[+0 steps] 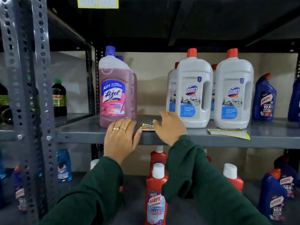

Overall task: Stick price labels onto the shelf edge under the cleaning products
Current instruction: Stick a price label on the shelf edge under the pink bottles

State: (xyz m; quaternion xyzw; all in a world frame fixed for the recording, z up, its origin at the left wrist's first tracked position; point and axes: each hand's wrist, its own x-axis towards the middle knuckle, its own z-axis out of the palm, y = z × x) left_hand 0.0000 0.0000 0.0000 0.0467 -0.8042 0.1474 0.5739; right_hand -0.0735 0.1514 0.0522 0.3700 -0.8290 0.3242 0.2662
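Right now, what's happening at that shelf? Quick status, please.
Left hand flat on shelf edge. Right hand open, at label pack, not gripping. Label strip loose under Domex bottle. Nothing in the way.

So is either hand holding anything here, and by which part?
Nothing is gripped. Left hand lies flat on the shelf edge; open right hand reaches over the label pad.
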